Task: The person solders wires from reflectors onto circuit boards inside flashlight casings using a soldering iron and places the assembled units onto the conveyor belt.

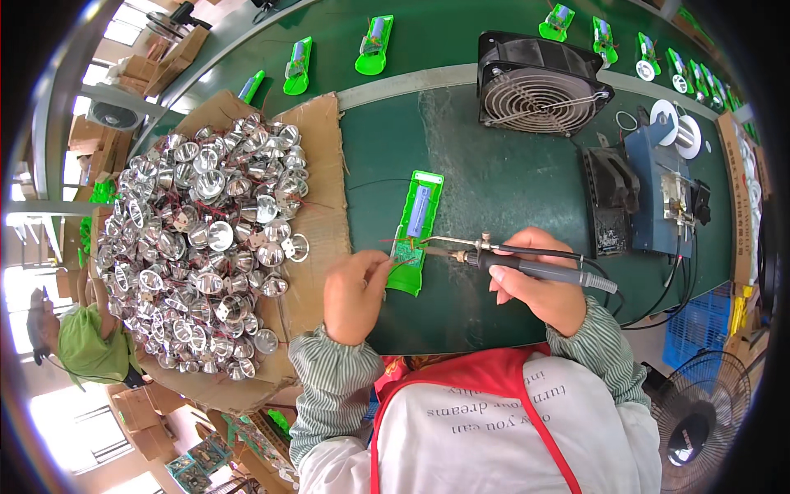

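Observation:
In front of me a bright green plastic housing point(426, 188) lies on the bench, with a blue cylindrical battery point(420, 210) in its upper part. Below the battery is a small green circuit board point(409, 252) with thin wires. My right hand point(543, 280) grips a soldering iron point(527, 265) with a metal solder-feed tube point(461, 241) along its top; the tip reaches over the board. At the board's left edge my left hand point(354, 292) pinches a thin wire, whose end is partly hidden by the fingers.
Left, a large heap of shiny reflector cups point(210, 235) with wires lies on cardboard point(317, 181). A black fan point(539, 95) stands at the back. Right is a blue soldering feeder point(654, 189) with cables. More green housings point(374, 45) line the far strip. A person point(90, 329) is far left.

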Motion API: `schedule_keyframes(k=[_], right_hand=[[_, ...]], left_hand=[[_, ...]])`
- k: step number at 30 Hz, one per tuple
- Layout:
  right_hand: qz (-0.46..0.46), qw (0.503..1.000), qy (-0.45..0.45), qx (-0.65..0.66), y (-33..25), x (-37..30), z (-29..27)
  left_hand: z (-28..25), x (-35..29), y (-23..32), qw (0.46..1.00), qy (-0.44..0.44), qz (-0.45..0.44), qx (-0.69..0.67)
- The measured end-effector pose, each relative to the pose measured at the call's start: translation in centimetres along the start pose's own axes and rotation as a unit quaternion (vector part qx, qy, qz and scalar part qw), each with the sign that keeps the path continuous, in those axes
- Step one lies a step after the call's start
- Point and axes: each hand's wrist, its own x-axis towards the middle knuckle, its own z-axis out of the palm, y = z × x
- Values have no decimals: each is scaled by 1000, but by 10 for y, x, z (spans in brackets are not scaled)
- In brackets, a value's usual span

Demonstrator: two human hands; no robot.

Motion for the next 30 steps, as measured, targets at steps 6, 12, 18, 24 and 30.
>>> schedule_keyframes(k=[6,12,18,24,30], right_hand=[[29,999,-25,-6,4,8,6],[47,999,-19,-12,10,15,8],[55,998,-31,-28,13,19,6],[71,997,-25,-24,15,22,6],[56,998,-32,-22,16,20,4]], left_hand=[[13,-4,-7,988,23,120,100],[14,-4,-5,994,48,80,59],[10,-1,-7,992,5,82,96],[12,0,-4,995,28,77,59],[12,0,-3,995,21,71,70]])
